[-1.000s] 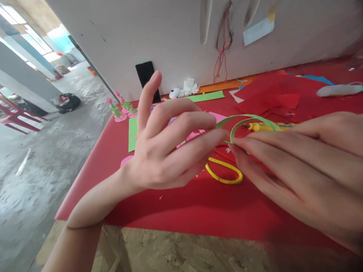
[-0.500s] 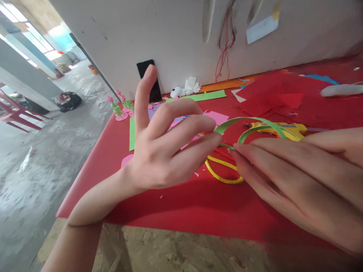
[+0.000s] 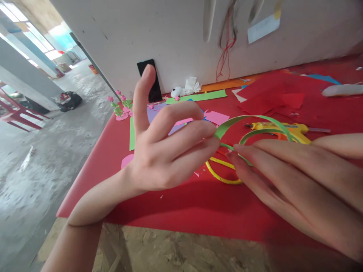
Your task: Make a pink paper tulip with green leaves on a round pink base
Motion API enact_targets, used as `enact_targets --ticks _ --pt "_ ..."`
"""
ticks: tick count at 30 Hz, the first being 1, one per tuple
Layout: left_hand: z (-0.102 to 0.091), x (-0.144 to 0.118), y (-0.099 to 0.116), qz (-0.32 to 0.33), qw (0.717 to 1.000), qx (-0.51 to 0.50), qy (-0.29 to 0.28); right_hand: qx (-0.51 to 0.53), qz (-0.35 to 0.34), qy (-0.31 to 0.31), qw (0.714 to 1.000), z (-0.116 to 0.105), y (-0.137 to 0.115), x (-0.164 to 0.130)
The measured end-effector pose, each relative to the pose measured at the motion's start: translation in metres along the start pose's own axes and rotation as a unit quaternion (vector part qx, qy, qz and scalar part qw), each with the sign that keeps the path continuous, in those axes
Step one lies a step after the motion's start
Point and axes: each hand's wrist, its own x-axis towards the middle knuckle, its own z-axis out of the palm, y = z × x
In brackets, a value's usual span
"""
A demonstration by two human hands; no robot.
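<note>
A narrow green strip, apparently paper or foam, bends in loops between my two hands above the red table. My left hand pinches one end of it with the fingertips, while one finger points up. The fingers of my right hand are pressed together on the strip at the lower side of the loop; part of it runs behind them. Beyond the right hand lies a yellow glue gun with a clear stick in its back. Below the strip are yellow-handled scissors, their blades mostly hidden.
On the red table lie red sheets, a green strip and pink scraps. Small pink paper flowers stand at the left edge. A black phone leans on the white wall.
The green loop has widened slightly to the right, and a bit of strip now shows under my right fingertips. My right hand has shifted slightly; my left hand is nearly still.
</note>
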Motion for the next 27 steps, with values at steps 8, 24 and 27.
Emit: enact_targets --ticks 8,24,27 --pt "0.0 -0.001 -0.004 -0.097 0.982 -0.149 -0.066 0.086 0.281 0.05 0.955 0.014 -0.049 0.025" --pt "0.002 -0.005 -0.002 -0.029 0.997 -0.071 0.002 0.129 0.275 0.016 0.953 0.013 -0.053 0.018" --pt "0.001 -0.005 -0.002 0.003 0.999 -0.051 -0.004 0.131 0.271 0.011 0.954 0.012 -0.047 0.012"
